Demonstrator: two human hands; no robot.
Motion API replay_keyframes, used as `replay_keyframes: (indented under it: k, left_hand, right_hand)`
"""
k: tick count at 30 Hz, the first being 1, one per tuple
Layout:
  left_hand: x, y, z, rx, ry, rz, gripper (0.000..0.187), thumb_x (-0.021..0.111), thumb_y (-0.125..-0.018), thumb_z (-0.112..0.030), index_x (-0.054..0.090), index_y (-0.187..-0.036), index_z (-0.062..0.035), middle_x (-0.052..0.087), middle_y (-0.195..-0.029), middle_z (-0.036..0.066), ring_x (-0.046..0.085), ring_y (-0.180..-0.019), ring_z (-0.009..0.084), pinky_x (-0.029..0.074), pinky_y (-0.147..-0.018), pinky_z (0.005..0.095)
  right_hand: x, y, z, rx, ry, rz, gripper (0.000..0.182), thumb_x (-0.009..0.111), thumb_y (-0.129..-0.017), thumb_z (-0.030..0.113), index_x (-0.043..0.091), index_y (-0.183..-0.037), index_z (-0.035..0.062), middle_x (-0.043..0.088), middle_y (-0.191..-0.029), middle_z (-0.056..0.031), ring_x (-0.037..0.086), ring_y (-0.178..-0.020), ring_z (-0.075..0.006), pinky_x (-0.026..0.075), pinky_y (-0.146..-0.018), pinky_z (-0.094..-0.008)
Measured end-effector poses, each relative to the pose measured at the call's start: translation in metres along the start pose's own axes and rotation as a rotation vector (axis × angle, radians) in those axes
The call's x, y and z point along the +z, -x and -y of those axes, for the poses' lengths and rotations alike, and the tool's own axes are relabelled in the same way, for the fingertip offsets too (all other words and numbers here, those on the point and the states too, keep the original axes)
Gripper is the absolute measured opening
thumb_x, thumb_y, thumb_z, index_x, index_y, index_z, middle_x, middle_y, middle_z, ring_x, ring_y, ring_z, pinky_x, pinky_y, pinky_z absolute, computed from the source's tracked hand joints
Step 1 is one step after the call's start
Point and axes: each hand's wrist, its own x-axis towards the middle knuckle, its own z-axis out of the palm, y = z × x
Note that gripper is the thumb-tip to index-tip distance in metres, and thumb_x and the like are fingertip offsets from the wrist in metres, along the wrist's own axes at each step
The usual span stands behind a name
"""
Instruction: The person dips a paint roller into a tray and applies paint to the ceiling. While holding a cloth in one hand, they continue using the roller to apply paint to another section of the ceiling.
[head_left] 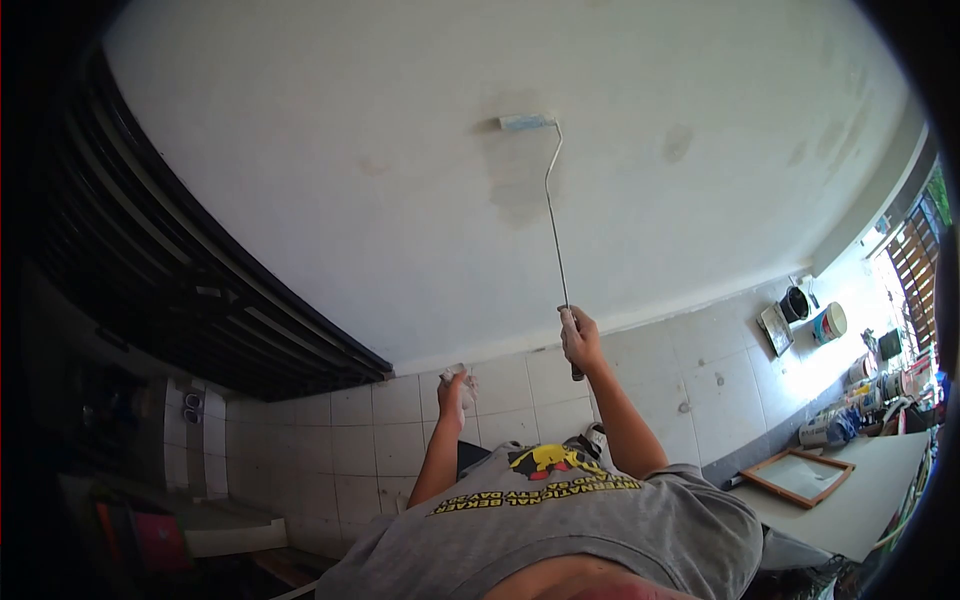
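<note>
My right hand (578, 338) is wrapped round the handle of a long-framed paint roller (556, 215). The roller's pale blue-white sleeve (524, 122) rests against the white wall (350, 110), at the top of a damp-looking grey patch (515, 185). Lower and to the left, my left hand (456, 395) is closed around a crumpled pale rag (471, 385), held near the foot of the wall. Its exact form is hard to make out.
A black metal gate (200, 270) stands at the left. On the tiled floor (500, 390) at the right are a paint tray (775, 330), a black bucket (795, 303) and a white paint bucket (831, 322). A wooden frame (797, 477) lies on a board nearby, with several containers behind.
</note>
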Motion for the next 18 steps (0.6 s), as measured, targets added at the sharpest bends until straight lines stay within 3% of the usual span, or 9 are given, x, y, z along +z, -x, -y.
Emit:
replay_keyframes:
  k: [3,6,12,15,16,18]
  left_hand:
    - [0.004,0.012,0.01,-0.032,-0.053,0.013,0.026,0.068,-0.083,-0.024,0.056,-0.1,-0.0087,0.064,-0.081,0.007,0.063,-0.066,0.0172,0.05,-0.058,0.0304]
    - [0.007,0.015,0.014,-0.086,-0.075,0.014,0.025,0.068,-0.083,-0.024,0.056,-0.099,-0.0086,0.064,-0.08,0.007,0.063,-0.065,0.017,0.05,-0.058,0.0301]
    - [0.006,0.012,0.022,-0.121,-0.086,0.03,0.024,0.068,-0.082,-0.023,0.057,-0.098,-0.0087,0.064,-0.079,0.006,0.063,-0.066,0.0169,0.05,-0.058,0.0298]
    - [0.008,0.009,0.022,-0.108,-0.094,0.022,0.024,0.068,-0.082,-0.022,0.056,-0.099,-0.0087,0.064,-0.079,0.007,0.063,-0.066,0.0169,0.05,-0.058,0.03]
    - [0.01,0.007,0.021,-0.106,-0.099,0.012,0.025,0.068,-0.082,-0.022,0.056,-0.099,-0.0086,0.064,-0.08,0.007,0.063,-0.066,0.017,0.05,-0.058,0.0301]
    - [0.015,0.0,0.022,-0.106,-0.097,0.031,0.025,0.068,-0.083,-0.022,0.056,-0.1,-0.0085,0.064,-0.08,0.007,0.063,-0.066,0.0173,0.05,-0.057,0.0305]
  right_hand:
    - [0.007,-0.015,-0.01,-0.222,0.397,-0.191,0.034,0.044,-0.102,0.029,0.053,-0.113,-0.0019,0.047,-0.054,-0.0074,0.05,-0.047,-0.0196,0.038,-0.046,-0.0356]
    - [0.018,-0.015,0.03,-0.098,0.467,-0.181,0.03,0.041,-0.102,0.026,0.049,-0.11,-0.0015,0.057,-0.071,-0.0301,0.056,-0.071,-0.0495,0.041,-0.063,-0.0532]
    - [0.022,-0.022,0.027,-0.068,0.567,-0.19,0.031,0.041,-0.101,0.029,0.044,-0.107,-0.0015,0.058,-0.075,-0.034,0.055,-0.078,-0.055,0.04,-0.067,-0.0596]
    - [0.025,-0.004,0.001,-0.039,0.568,-0.175,0.031,0.041,-0.101,0.028,0.044,-0.105,-0.0021,0.058,-0.076,-0.0357,0.054,-0.08,-0.0563,0.041,-0.07,-0.0605]
    - [0.029,0.0,0.0,-0.047,0.568,-0.184,0.032,0.039,-0.102,0.027,0.045,-0.098,-0.0045,0.056,-0.072,-0.0351,0.054,-0.075,-0.0546,0.039,-0.062,-0.057]
    - [0.037,-0.005,0.012,-0.062,0.523,-0.202,0.032,0.04,-0.102,0.027,0.045,-0.1,-0.0041,0.057,-0.075,-0.0363,0.054,-0.078,-0.0567,0.041,-0.067,-0.0586]
